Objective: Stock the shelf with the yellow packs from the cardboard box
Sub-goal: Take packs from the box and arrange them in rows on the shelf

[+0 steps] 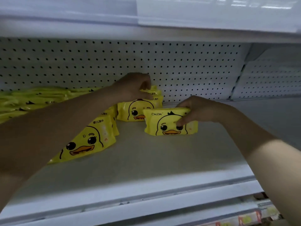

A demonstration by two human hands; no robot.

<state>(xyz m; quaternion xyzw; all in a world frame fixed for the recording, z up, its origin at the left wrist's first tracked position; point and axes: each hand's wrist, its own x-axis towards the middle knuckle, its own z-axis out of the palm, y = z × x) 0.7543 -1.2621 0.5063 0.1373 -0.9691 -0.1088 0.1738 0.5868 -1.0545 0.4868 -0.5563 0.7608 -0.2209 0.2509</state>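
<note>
Both hands gripping: right hand (197, 111) pinches yellow pack (169, 123); left hand (135, 86) seemingly another.

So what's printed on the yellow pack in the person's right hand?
A cartoon duck face with an orange beak, on the yellow plastic pack; head view, the only one.

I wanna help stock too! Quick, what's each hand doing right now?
Left hand: closed on the top of the yellow packs at the back.
Right hand: closed, holding one yellow duck pack standing on the shelf.
</note>
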